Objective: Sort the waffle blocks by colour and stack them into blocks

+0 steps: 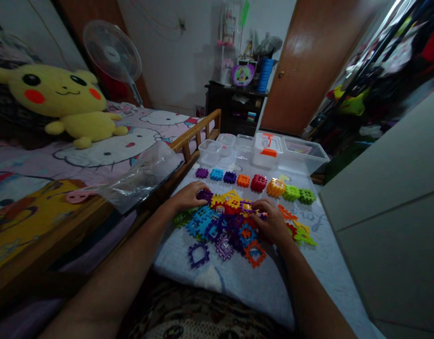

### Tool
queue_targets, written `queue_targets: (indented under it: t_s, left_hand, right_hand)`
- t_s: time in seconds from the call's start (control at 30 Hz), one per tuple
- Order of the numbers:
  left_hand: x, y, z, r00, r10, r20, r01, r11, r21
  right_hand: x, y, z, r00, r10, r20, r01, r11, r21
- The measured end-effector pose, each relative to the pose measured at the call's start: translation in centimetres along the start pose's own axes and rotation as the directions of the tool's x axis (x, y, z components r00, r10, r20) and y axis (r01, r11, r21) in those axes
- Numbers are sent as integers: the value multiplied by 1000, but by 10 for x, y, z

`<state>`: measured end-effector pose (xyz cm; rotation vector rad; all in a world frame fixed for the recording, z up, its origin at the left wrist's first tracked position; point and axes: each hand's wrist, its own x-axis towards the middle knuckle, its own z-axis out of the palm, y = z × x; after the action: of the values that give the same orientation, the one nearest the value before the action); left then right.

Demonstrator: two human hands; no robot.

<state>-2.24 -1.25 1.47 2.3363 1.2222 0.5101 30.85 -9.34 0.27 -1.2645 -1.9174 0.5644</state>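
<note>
A heap of colourful toothed plastic building tiles lies on the cloth-covered table. At its far left edge my left hand has its fingers closed round a dark purple toothed piece. My right hand rests at the heap's right side, fingers curled down among the tiles beside a purple square frame; what they grip is partly hidden. Nearest me lie a dark purple frame, a lilac tile and an orange frame. Lime green tiles spread out beyond my right hand.
Behind the heap runs a row of assembled cubes, among them a red one and a yellow-orange one. Clear plastic containers line the table's far end. A wooden bed rail borders the left side; a white cabinet stands right.
</note>
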Motion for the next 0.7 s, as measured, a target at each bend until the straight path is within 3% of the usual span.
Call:
queue_targets:
  t_s: [0.23,0.43,0.7]
  left_hand:
    - [4,-7,4,996,-45,73,43,999,25]
    - [9,-5,0,995,-102,23,101,994,37]
    - [8,9,-12,987,-160,-3,158,978,-134]
  right_hand:
    - [0,-9,9,991,-52,123,57,998,-37]
    - [-2,-3,3,999,-22,48,26,997,-78]
    - [-4,-6,-1,999,30,17,-28,994,-101]
